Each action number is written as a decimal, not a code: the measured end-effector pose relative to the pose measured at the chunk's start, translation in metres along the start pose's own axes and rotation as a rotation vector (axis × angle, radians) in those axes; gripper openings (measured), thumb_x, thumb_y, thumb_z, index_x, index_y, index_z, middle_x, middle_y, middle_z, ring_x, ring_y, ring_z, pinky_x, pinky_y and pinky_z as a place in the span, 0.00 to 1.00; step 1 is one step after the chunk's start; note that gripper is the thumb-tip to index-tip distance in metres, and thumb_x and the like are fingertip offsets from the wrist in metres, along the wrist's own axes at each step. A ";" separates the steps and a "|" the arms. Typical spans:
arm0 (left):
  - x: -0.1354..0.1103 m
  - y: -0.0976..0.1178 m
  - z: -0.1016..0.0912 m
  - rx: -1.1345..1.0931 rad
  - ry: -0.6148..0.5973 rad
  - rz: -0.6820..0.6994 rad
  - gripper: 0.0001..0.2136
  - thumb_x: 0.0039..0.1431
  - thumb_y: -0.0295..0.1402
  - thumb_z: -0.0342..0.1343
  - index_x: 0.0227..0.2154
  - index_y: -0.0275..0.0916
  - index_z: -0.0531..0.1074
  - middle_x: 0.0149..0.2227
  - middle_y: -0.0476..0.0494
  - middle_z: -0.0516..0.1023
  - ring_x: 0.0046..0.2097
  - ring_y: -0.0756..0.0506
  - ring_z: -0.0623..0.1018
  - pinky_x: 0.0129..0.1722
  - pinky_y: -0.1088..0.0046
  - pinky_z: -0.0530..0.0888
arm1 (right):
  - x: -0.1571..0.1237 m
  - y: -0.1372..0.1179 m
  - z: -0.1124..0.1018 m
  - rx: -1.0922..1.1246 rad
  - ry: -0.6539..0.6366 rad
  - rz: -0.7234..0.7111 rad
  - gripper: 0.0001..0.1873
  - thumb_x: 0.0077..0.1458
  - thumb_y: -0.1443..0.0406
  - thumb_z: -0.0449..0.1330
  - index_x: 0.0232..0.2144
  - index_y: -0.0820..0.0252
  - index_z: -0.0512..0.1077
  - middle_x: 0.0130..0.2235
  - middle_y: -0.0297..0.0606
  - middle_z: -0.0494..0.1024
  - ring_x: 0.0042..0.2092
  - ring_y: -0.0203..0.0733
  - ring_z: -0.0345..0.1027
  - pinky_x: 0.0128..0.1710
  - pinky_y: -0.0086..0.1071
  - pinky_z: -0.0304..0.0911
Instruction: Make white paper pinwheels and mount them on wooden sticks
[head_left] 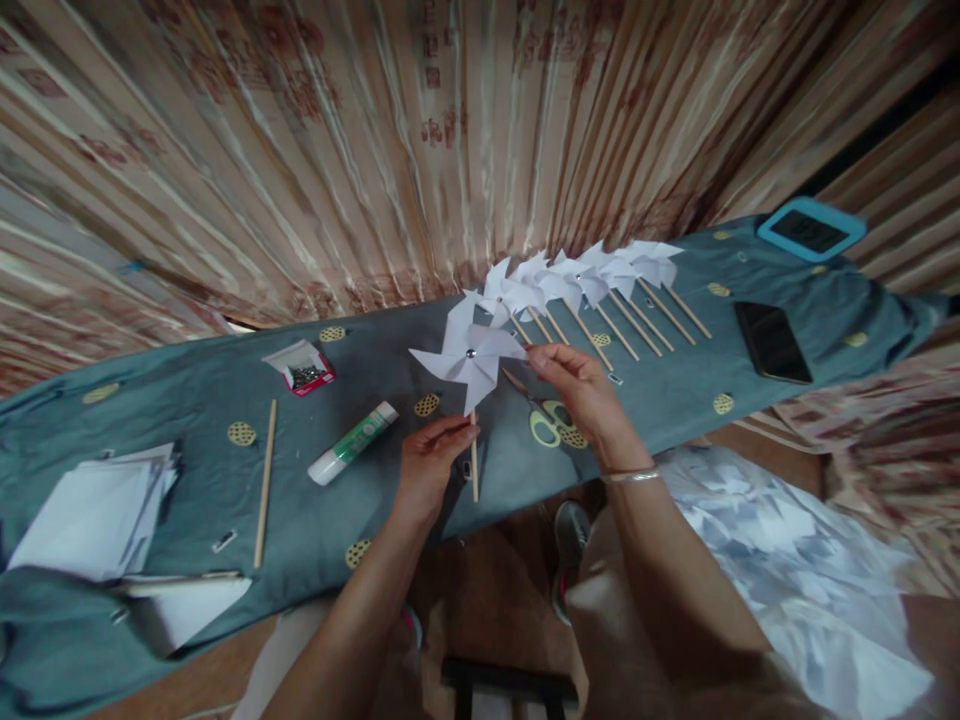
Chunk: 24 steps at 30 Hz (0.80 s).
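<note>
A white paper pinwheel (480, 372) with a dark pin at its centre is held up over the cloth-covered table. My left hand (433, 455) grips its wooden stick (475, 470) just below the paper blades. With thumb and fingers, my right hand (574, 380) pinches the tip of the right-hand blade. Yellow-handled scissors (547, 418) lie beneath my right hand, partly hidden by it. Behind, several white pinwheels (585, 275) lie in an overlapping row, sticks pointing toward me. Left of my left hand rests a green and white glue stick (352, 443).
A small red and white box (306, 372) holds metal pins. Further left are a loose wooden stick (265, 485) and stacked white paper (94, 510). At right lie a dark phone (772, 342) and a blue-framed device (811, 229). A plastic bag of paper scraps (780, 550) stands below the edge.
</note>
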<state>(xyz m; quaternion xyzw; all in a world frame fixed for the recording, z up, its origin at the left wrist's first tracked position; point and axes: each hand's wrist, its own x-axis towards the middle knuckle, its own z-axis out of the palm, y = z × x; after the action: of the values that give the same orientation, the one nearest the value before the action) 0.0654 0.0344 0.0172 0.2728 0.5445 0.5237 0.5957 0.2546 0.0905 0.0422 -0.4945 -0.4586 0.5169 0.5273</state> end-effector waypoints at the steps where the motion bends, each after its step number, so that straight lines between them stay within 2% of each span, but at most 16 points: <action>1: 0.000 0.000 0.000 0.008 -0.010 -0.001 0.18 0.29 0.39 0.76 0.27 0.39 0.83 0.32 0.43 0.84 0.36 0.44 0.80 0.44 0.65 0.74 | 0.001 0.000 -0.001 0.015 0.019 -0.026 0.16 0.42 0.49 0.72 0.26 0.53 0.79 0.35 0.33 0.80 0.37 0.38 0.68 0.40 0.32 0.62; 4: -0.001 -0.001 -0.001 0.008 -0.016 -0.006 0.17 0.30 0.39 0.76 0.27 0.39 0.83 0.32 0.42 0.84 0.36 0.44 0.80 0.45 0.65 0.74 | 0.001 -0.001 0.002 0.064 0.021 -0.057 0.13 0.42 0.53 0.73 0.25 0.53 0.79 0.41 0.35 0.81 0.39 0.39 0.69 0.39 0.33 0.62; 9: 0.001 -0.001 0.000 -0.019 0.014 0.000 0.17 0.28 0.38 0.76 0.26 0.38 0.83 0.31 0.43 0.84 0.34 0.45 0.80 0.43 0.66 0.74 | -0.002 -0.001 0.009 0.112 -0.014 0.007 0.15 0.39 0.51 0.74 0.22 0.54 0.79 0.41 0.36 0.81 0.36 0.38 0.67 0.34 0.32 0.60; 12: 0.003 0.000 0.000 -0.011 0.016 0.018 0.17 0.29 0.38 0.75 0.26 0.38 0.83 0.30 0.43 0.84 0.34 0.45 0.79 0.41 0.67 0.74 | -0.004 -0.001 0.012 0.124 -0.044 0.048 0.17 0.37 0.51 0.75 0.21 0.55 0.78 0.39 0.35 0.80 0.35 0.38 0.66 0.35 0.32 0.60; 18: 0.004 0.001 -0.002 -0.034 0.008 0.037 0.15 0.32 0.37 0.74 0.27 0.39 0.83 0.30 0.44 0.84 0.33 0.47 0.79 0.41 0.68 0.73 | -0.010 0.001 0.023 0.167 -0.148 0.077 0.17 0.38 0.52 0.75 0.19 0.56 0.77 0.33 0.34 0.78 0.37 0.38 0.67 0.40 0.33 0.60; 24: 0.003 0.002 -0.001 -0.042 0.026 0.044 0.15 0.30 0.36 0.74 0.26 0.39 0.82 0.28 0.46 0.82 0.31 0.48 0.77 0.39 0.70 0.72 | -0.017 0.005 0.035 0.152 -0.216 0.070 0.18 0.39 0.51 0.74 0.19 0.57 0.75 0.27 0.31 0.72 0.32 0.35 0.61 0.36 0.31 0.57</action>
<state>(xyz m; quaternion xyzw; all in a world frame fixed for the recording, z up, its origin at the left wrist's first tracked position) 0.0630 0.0379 0.0179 0.2650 0.5349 0.5516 0.5825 0.2187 0.0750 0.0411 -0.4103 -0.4547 0.6184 0.4924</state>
